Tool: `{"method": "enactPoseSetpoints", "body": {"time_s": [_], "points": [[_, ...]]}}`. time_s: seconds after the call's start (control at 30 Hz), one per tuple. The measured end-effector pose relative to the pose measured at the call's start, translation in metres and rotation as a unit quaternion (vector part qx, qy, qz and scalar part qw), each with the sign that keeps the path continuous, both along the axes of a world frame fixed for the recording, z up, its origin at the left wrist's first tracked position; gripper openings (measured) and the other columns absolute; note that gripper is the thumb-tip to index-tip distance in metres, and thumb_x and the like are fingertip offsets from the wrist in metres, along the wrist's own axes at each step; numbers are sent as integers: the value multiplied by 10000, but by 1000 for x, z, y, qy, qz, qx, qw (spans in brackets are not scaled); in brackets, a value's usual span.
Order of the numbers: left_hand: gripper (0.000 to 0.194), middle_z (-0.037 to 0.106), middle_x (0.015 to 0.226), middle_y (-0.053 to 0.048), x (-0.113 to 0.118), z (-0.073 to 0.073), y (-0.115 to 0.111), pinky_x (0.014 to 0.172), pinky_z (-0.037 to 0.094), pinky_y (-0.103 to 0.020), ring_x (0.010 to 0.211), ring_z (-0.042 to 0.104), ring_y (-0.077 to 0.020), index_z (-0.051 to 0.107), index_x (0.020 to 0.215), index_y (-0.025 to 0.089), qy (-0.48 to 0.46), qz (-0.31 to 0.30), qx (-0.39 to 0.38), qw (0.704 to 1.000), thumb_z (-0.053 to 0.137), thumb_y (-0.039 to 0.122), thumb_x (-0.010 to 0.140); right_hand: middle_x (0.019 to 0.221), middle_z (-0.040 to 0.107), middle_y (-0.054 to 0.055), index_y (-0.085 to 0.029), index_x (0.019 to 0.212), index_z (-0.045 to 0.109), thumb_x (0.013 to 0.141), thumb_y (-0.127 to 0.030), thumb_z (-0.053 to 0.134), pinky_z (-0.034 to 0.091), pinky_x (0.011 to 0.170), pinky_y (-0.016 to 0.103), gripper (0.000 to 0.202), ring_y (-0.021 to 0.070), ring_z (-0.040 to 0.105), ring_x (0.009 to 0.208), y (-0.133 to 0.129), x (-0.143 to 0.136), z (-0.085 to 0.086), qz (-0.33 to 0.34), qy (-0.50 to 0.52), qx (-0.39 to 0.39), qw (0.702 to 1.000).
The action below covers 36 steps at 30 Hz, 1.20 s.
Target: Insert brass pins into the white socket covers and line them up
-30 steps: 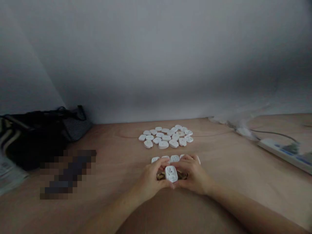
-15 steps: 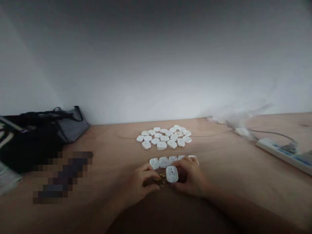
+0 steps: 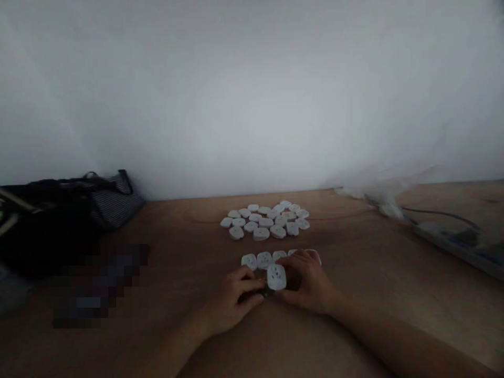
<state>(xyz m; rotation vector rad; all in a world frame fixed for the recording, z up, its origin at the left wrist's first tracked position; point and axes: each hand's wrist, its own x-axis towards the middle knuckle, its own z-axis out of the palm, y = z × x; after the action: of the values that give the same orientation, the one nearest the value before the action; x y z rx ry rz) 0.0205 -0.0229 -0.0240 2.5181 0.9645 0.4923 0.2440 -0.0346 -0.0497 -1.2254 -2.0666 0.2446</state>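
Held near the front middle of the table is a white plastic socket piece (image 3: 276,277), a rounded square with small slots in its face. My right hand (image 3: 309,281) is closed on its right edge, thumb below and fingers above. On its left side, my left hand (image 3: 238,294) has its thumb and forefinger curled in around small brass-coloured bits (image 3: 266,292), mostly hidden; exactly what they pinch is unclear. Just behind the hands runs a row of similar white pieces (image 3: 264,260), its right end partly covered by my right fingers.
Farther back lies a cluster of several white pieces (image 3: 265,222). A black bag (image 3: 51,226) with a striped part stands at the left, near a pixelated dark object (image 3: 106,283). Clear plastic wrap (image 3: 389,202), a cable (image 3: 441,212) and a power strip (image 3: 457,249) are at the right.
The held socket piece has shifted slightly up and left. My left hand has moved a little right, closer to it. The picture of the table has grown darker.
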Motion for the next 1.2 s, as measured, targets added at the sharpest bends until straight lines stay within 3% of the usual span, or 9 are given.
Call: {"method": "enactPoseSetpoints", "body": {"time_s": [0.27, 0.43, 0.7, 1.2], "points": [[118, 577, 894, -27, 5, 1, -1, 721, 449, -268, 816, 554, -169, 657, 890, 204, -23, 14, -45, 999, 574, 195, 807, 892, 643, 38, -230, 996, 610, 571, -347, 749, 331, 809, 404, 462, 244, 542, 859, 1, 1, -1, 11, 7, -3, 1000], [44, 588, 750, 0, 3, -4, 2, 625, 427, -230, 689, 542, -141, 622, 780, 178, -77, 52, -66, 994, 584, 200, 781, 878, 635, 39, -228, 990, 609, 595, -377, 730, 339, 800, 395, 439, 243, 542, 860, 2, 2, -2, 13, 1, 1, 1000], [137, 599, 693, 2, 14, -12, 8, 599, 456, -220, 653, 563, -134, 580, 774, 153, -256, 134, -114, 951, 545, 280, 813, 829, 642, 24, -234, 949, 616, 581, -367, 742, 320, 786, 388, 410, 237, 537, 838, -1, -2, 3, 23, 5, -5, 1000], [176, 592, 603, 14, 34, -12, 1, 539, 407, -212, 556, 541, -125, 609, 685, 165, -147, 159, 40, 976, 577, 278, 817, 798, 653, 8, -242, 926, 628, 569, -345, 740, 280, 802, 394, 388, 226, 530, 821, -2, -2, 4, 43, -20, 8, 999]]}}
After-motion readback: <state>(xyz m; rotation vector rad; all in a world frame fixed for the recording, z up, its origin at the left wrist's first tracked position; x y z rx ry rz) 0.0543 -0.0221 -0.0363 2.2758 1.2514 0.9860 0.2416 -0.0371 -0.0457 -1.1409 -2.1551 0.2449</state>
